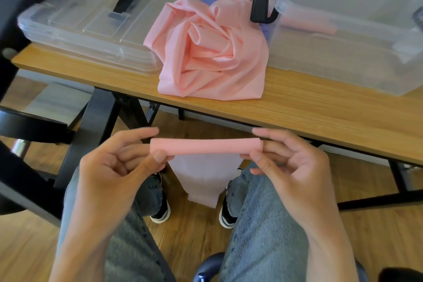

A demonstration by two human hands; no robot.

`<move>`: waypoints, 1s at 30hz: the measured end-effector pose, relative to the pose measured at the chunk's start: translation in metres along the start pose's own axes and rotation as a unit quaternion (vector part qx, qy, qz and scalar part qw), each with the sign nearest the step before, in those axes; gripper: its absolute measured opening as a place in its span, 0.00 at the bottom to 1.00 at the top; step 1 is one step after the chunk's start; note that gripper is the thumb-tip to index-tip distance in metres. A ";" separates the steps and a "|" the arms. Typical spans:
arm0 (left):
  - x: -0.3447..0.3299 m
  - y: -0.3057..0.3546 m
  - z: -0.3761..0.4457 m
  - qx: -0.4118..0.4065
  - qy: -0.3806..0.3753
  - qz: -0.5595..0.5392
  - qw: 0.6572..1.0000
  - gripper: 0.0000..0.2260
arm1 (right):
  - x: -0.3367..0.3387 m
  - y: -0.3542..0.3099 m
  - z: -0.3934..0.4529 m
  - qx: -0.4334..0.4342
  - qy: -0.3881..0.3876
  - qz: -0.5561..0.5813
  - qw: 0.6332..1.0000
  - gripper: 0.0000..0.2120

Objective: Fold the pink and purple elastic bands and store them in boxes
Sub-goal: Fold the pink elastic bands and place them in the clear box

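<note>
floor [196, 236]: wood planks | table [297, 107]: wood top, black legs | wall: pale

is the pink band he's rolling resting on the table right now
No, the pink band is held in the air below the table edge, pinched between the left hand and right hand.

Head camera — looking down, close over lap and table [297, 107].
</note>
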State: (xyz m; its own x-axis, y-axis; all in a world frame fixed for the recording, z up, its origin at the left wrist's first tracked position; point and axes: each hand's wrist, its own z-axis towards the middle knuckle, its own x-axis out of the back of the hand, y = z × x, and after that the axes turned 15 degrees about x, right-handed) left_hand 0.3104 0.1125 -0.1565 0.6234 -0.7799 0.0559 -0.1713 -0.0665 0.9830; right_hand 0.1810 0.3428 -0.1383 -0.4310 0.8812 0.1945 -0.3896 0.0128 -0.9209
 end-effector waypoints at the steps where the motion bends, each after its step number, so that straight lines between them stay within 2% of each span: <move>1: 0.001 0.000 0.000 0.004 0.002 0.007 1.000 0.19 | 0.001 0.001 0.000 -0.005 0.000 -0.007 1.000 0.18; 3: 0.001 0.001 0.000 0.001 -0.001 0.033 0.999 0.19 | 0.002 0.005 -0.001 0.000 0.006 -0.036 0.999 0.18; 6: 0.000 0.004 0.000 -0.020 0.001 0.077 0.997 0.15 | 0.002 0.009 -0.002 0.021 0.012 -0.087 0.996 0.13; 10: 0.000 0.004 -0.002 -0.042 -0.006 0.079 0.996 0.13 | 0.003 0.009 -0.002 0.036 0.007 -0.082 0.996 0.09; 17: 0.000 0.004 -0.004 -0.045 0.001 0.035 0.998 0.11 | 0.002 -0.001 -0.001 0.022 0.005 0.007 1.000 0.11; 21: -0.001 0.006 -0.004 -0.051 0.002 0.048 0.998 0.12 | 0.003 0.002 -0.001 0.030 0.008 -0.018 0.999 0.10; 25: 0.002 0.007 -0.003 -0.059 0.003 0.080 0.995 0.17 | 0.005 0.005 -0.003 0.017 0.004 -0.045 0.999 0.19; 30: 0.001 0.006 -0.004 -0.058 -0.006 0.107 0.993 0.15 | 0.005 0.008 -0.003 0.033 0.015 -0.093 0.995 0.15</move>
State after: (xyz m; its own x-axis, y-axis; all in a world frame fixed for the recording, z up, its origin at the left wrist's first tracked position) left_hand 0.3129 0.1142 -0.1501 0.5722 -0.7765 0.2637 -0.2098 0.1723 0.9625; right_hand 0.1778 0.3492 -0.1458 -0.3227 0.8798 0.3492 -0.5136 0.1471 -0.8453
